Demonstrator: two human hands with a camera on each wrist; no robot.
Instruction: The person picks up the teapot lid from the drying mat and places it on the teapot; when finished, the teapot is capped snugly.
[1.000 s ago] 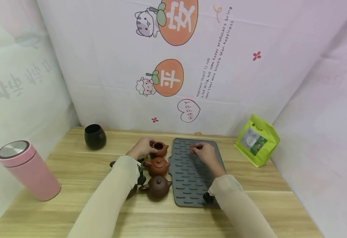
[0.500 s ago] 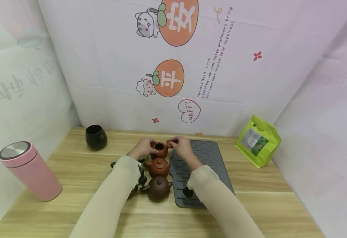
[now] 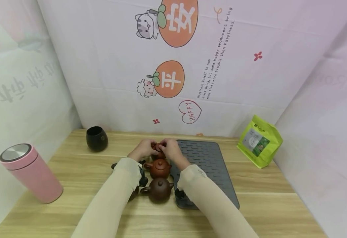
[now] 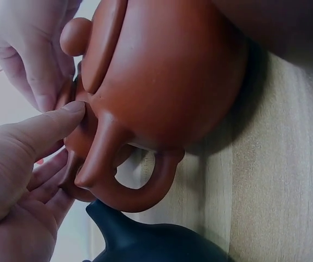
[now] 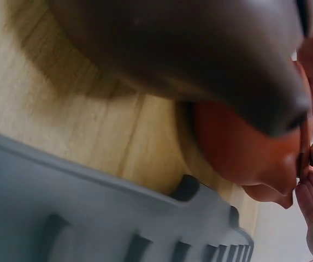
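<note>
A small red-brown teapot (image 3: 160, 154) stands farthest back in a row of three, partly covered by both hands. My left hand (image 3: 143, 149) grips it on its handle side; in the left wrist view the thumb reaches over its body. From the right, my right hand (image 3: 171, 151) pinches a red-brown lid (image 3: 158, 146) at the pot's mouth. The fingers partly hide whether the lid is fully seated. Just in front stands an orange-brown lidded teapot (image 3: 159, 169), and nearest is a dark brown lidded teapot (image 3: 160, 190).
A grey ribbed mat (image 3: 204, 158) lies right of the teapots, under the right forearm. More dark teapots (image 3: 134, 194) are partly hidden beneath the left sleeve. A black cup (image 3: 97, 139), pink tumbler (image 3: 33, 175) and green pouch (image 3: 260, 142) stand farther out.
The right hand has moved left from above the mat, bringing the lid to the far teapot's mouth, which was uncovered before. The left hand has stayed on that teapot.
</note>
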